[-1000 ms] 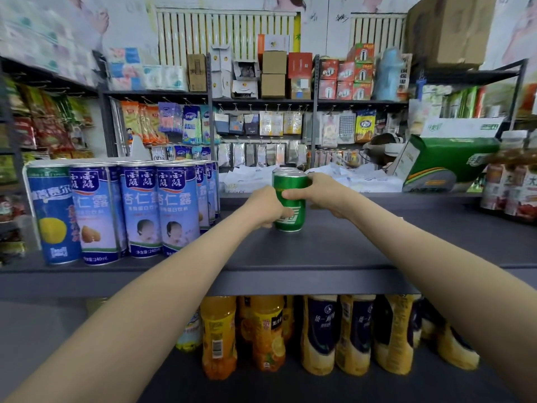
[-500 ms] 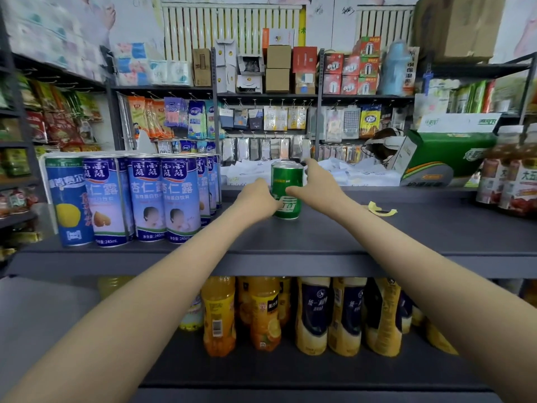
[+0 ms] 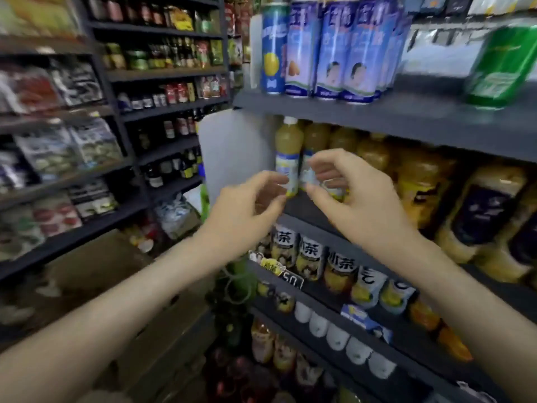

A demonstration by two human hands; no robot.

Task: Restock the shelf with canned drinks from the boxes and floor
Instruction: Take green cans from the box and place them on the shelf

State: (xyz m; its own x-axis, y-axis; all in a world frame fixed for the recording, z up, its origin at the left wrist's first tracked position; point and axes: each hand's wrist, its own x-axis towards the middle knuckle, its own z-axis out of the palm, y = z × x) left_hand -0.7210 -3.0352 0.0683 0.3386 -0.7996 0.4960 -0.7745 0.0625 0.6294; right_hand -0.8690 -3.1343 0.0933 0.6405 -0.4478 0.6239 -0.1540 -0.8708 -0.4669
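Observation:
The green can (image 3: 499, 65) stands by itself on the grey top shelf (image 3: 377, 114) at the upper right, blurred by camera motion. Left of it on the same shelf stand several tall blue-and-white cans (image 3: 334, 50). My left hand (image 3: 250, 207) and my right hand (image 3: 348, 199) hang in the air below that shelf, in front of the juice bottles, with fingers loosely curled and nothing in them. Both hands are well apart from the green can.
Yellow juice bottles (image 3: 289, 152) fill the second shelf, with tea bottles (image 3: 308, 257) and small cups on the shelves below. Cardboard boxes (image 3: 122, 286) lie on the floor at lower left. A dark rack of packets and jars (image 3: 162, 82) stands to the left.
Both hands have let go of the green can and dropped below the top shelf. The view has swung down and to the left, towards the floor boxes.

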